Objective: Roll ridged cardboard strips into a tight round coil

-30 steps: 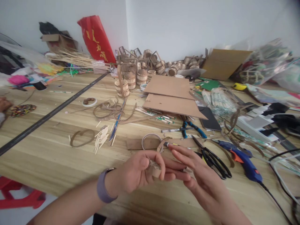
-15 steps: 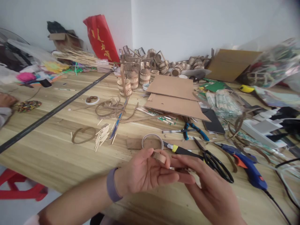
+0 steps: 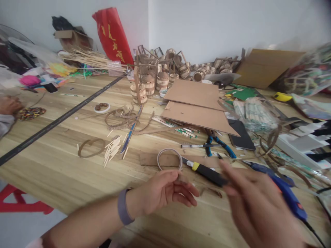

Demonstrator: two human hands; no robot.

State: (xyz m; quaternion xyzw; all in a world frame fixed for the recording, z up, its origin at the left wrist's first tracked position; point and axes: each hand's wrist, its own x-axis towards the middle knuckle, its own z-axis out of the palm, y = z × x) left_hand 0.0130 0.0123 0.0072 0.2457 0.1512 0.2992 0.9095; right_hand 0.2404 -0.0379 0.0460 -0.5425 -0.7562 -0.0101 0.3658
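Your left hand (image 3: 162,193), bottom centre of the frame, is half turned up: thumb and index finger pinched close, seemingly on a small brown strip (image 3: 183,177), other fingers loosely curled. That strip, the main piece here, sits just below the tape ring (image 3: 158,160), off the table (image 3: 85,182). Your right hand (image 3: 258,199), lower right, is blurred; fingers look bunched near the handle end of the black-and-yellow knife (image 3: 210,174), cannot tell whether they hold anything. Dark pointed tip above them, probably scissors (image 3: 219,156), rest hidden. Second curled strip (image 3: 210,192) lies between your hands, lower centre right

Step, my read: small-strip work, left hand minding one piece while the right is in among the tools. Next move calls for a sure hold on one tool only, since the knife, that tip and the blue glue gun (image 3: 287,193), right side, crowd your right hand; mind the knife blade, and go light with the left pinch, thin strip could crease

Around: pliers (image 3: 224,148) right of centre, short sticks (image 3: 111,151) left of centre, little slatted buckets (image 3: 138,94) upper centre, another person's hand (image 3: 9,104) at the left edge
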